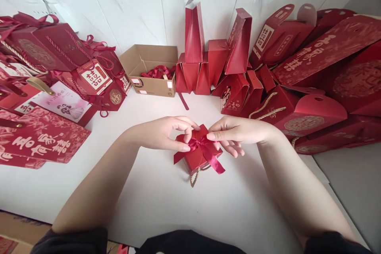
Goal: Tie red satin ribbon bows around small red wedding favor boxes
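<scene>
A small red gift box [195, 161] stands on the white table, with a twisted cord handle [195, 177] hanging at its near side. On its top is a dark pink satin ribbon bow [200, 143], whose two tails spread left and right toward me. My left hand [169, 133] pinches the bow's left loop between thumb and index finger. From the other side, my right hand [232, 135] has its thumb and index finger closed on the right loop, its other fingers loosely spread beside the box.
An open cardboard box [154, 86] of red ribbon is at the back, with a ribbon strip [183, 101] before it. Red boxes [195, 35] are stacked behind. Red gift bags [50, 135] crowd the left, and larger handled boxes [306, 115] the right.
</scene>
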